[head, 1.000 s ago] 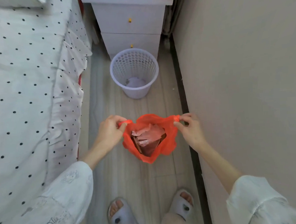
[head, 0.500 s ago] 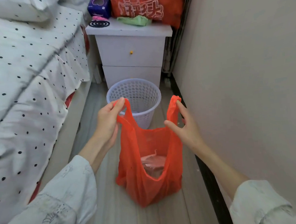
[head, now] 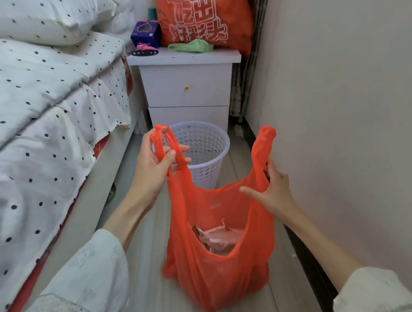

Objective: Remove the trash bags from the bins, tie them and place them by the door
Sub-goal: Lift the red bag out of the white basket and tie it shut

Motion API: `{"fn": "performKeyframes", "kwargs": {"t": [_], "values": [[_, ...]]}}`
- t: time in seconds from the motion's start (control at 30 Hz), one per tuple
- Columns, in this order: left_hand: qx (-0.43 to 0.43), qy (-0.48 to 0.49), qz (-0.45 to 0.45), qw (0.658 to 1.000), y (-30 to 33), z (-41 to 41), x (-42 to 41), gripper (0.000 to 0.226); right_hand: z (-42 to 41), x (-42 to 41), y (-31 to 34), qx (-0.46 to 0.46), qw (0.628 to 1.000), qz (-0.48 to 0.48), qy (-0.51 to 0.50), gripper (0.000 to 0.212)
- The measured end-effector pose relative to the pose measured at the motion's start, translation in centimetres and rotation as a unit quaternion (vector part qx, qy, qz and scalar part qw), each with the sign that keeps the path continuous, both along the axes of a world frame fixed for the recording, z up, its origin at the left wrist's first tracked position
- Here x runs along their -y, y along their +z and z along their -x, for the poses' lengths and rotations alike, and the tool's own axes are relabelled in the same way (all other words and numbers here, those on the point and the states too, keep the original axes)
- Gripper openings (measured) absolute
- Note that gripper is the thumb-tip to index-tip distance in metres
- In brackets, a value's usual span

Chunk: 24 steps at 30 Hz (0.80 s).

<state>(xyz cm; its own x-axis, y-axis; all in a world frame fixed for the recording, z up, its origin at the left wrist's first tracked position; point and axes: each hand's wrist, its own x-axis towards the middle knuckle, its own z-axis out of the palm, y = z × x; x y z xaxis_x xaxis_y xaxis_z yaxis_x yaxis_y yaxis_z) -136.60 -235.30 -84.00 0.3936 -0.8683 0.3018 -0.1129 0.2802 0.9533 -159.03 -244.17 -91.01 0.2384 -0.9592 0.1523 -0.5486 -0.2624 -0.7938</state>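
head-worn wide view; facing forward and down, close over floor (head: pixel 146 302)

White bin (head: pixel 210 170) on wood floor (head: pixel 150 290)
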Motion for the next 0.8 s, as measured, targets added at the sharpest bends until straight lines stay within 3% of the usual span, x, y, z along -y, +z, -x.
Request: {"fn": "performKeyframes", "kwargs": {"t": [0.1, 0.27, 0.47, 0.6, 0.67, 0.73, 0.8], "values": [[0.02, -0.013, 0.0, 1.0, -0.1, 0.0, 0.0, 0.033, -0.5, 0.1, -1.0, -0.079, 0.996, -0.044, -0.015, 0.053], [-0.033, 0.013, -0.005, 0.999, -1.0, 0.3, 0.2, 0.017, -1.4, -1.5, -2.1, 0.081, 0.996, -0.044, -0.004, 0.031], [-0.025, 0.033, -0.034, 0.999, -4.2, -0.2, -1.8, 0.058, -2.0, -4.1, -0.8, 0.322, 0.924, -0.199, 0.051, 0.039], [-0.02, 0.08, -0.103, 0.991, -8.2, -1.0, -4.4, 0.064, -2.1, -5.1, -0.5, 0.396, 0.88, -0.259, 0.03, 0.036], [-0.019, 0.069, -0.174, 0.982, -9.8, -1.3, -4.7, 0.079, -2.1, -5.5, -0.3, 0.402, 0.874, -0.271, 0.026, 0.037], [-0.005, 0.041, -0.223, 0.974, -10.7, -1.3, -4.4, 0.068, -2.1, -5.7, -0.2, 0.376, 0.889, -0.259, 0.025, 0.039], [-0.005, 0.052, -0.227, 0.973, -11.2, -0.9, -3.8, 0.035, -2.1, -5.7, -0.4, 0.362, 0.897, -0.252, 0.026, 0.04]]}}
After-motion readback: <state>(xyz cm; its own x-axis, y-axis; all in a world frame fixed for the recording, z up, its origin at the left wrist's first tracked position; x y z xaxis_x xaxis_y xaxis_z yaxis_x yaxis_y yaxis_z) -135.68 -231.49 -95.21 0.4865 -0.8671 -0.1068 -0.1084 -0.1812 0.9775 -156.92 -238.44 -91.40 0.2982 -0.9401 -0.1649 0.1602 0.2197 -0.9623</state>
